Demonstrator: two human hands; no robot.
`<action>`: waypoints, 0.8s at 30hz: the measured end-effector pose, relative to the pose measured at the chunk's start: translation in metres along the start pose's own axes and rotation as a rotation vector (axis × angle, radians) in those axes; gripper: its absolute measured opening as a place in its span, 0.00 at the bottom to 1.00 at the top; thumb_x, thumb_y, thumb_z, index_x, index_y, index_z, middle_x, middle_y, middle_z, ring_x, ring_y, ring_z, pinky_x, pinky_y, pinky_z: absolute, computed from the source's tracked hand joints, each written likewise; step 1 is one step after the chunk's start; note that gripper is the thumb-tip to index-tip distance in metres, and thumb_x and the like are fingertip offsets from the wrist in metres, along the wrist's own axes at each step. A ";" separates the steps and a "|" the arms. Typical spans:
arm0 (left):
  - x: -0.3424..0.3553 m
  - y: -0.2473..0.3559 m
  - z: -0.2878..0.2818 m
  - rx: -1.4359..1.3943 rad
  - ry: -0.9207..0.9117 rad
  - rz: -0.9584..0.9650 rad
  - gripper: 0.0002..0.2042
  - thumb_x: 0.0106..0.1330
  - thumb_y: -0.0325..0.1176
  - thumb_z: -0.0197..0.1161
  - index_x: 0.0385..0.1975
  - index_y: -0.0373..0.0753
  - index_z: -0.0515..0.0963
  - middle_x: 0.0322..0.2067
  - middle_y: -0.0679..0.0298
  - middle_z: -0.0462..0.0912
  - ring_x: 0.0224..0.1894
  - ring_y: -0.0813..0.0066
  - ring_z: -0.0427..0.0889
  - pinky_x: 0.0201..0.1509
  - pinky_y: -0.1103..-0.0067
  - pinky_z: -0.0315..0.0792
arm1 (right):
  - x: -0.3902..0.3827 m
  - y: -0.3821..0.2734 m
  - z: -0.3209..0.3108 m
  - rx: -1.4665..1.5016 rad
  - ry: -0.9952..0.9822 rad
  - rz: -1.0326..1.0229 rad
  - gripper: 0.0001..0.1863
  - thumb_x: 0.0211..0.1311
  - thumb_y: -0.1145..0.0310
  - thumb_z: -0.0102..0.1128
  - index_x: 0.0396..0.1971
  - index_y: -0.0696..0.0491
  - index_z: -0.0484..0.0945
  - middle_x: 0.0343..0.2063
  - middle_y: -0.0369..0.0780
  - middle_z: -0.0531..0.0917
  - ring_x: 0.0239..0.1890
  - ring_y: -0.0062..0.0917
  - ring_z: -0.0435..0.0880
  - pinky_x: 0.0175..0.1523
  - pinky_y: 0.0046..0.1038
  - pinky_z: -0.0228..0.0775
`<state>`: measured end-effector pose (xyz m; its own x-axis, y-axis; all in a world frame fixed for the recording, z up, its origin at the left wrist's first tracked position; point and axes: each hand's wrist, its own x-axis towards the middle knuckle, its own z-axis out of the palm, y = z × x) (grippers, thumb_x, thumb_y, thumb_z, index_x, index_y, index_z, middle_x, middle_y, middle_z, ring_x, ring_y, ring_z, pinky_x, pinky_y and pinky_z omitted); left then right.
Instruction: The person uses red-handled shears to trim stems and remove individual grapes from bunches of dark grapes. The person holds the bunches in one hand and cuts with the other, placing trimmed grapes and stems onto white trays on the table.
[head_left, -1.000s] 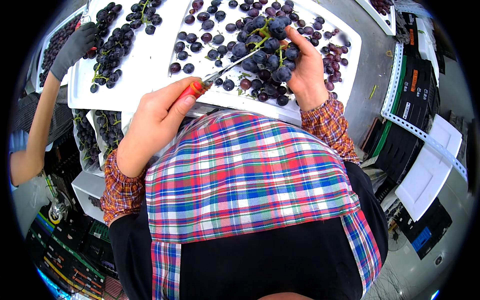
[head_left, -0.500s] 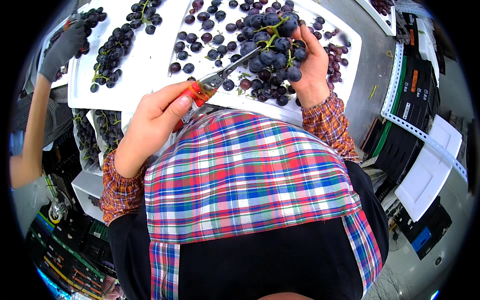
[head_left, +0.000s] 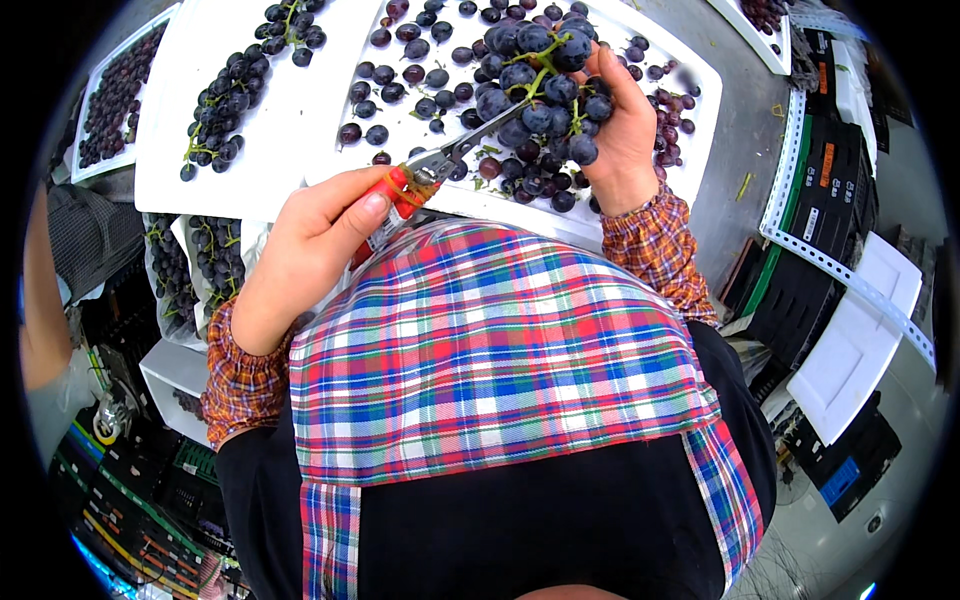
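Observation:
My left hand (head_left: 320, 230) is closed round the red handles of a pair of pruning snips (head_left: 432, 170). Their narrow metal blades reach up and right, with the tips in among the berries of a dark grape bunch (head_left: 535, 80). That bunch lies in my right hand (head_left: 625, 120), held up over a white foam tray (head_left: 705, 90); its green stems face up, and the berries hide most of my fingers. Loose dark grapes (head_left: 415, 75) are scattered across the tray below, with redder, smaller ones along its right side.
Left of the tray, a white board (head_left: 165, 190) bears trimmed grape bunches (head_left: 225, 110). Beyond it stands a tray of small grapes (head_left: 120, 100). Bagged bunches (head_left: 215, 255) hang below the board. A co-worker's arm (head_left: 45, 290) shows at the far left. Black crates (head_left: 825, 200) stand at right.
The co-worker's gloved hand and the bunch it held have left the far left board, and that arm has drawn back. My hands and the bunch have shifted only slightly.

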<state>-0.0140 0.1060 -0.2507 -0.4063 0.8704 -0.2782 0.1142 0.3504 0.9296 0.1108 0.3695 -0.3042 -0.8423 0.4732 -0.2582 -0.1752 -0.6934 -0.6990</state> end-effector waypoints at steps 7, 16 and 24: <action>0.001 0.001 -0.003 0.012 -0.062 -0.062 0.20 0.72 0.39 0.50 0.53 0.30 0.73 0.41 0.59 0.81 0.42 0.74 0.78 0.47 0.79 0.70 | 0.004 -0.006 -0.009 -0.064 0.012 -0.030 0.26 0.69 0.53 0.45 0.57 0.58 0.69 0.50 0.48 0.77 0.48 0.32 0.81 0.49 0.35 0.80; 0.004 0.002 -0.003 0.016 -0.077 -0.057 0.19 0.72 0.38 0.50 0.54 0.30 0.73 0.41 0.58 0.81 0.43 0.74 0.78 0.49 0.79 0.70 | 0.008 -0.004 -0.009 0.015 -0.040 0.016 0.27 0.69 0.54 0.46 0.58 0.59 0.67 0.50 0.49 0.77 0.49 0.36 0.81 0.50 0.37 0.79; 0.003 0.006 0.002 0.075 0.018 0.056 0.15 0.69 0.35 0.55 0.49 0.31 0.76 0.27 0.60 0.81 0.26 0.78 0.77 0.31 0.81 0.70 | 0.010 -0.008 -0.014 0.127 -0.140 0.086 0.26 0.69 0.55 0.46 0.58 0.59 0.67 0.51 0.49 0.77 0.47 0.35 0.81 0.48 0.36 0.79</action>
<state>-0.0128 0.1113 -0.2467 -0.4139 0.8830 -0.2214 0.2041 0.3271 0.9227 0.1110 0.3875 -0.3103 -0.9179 0.3356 -0.2118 -0.1553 -0.7949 -0.5866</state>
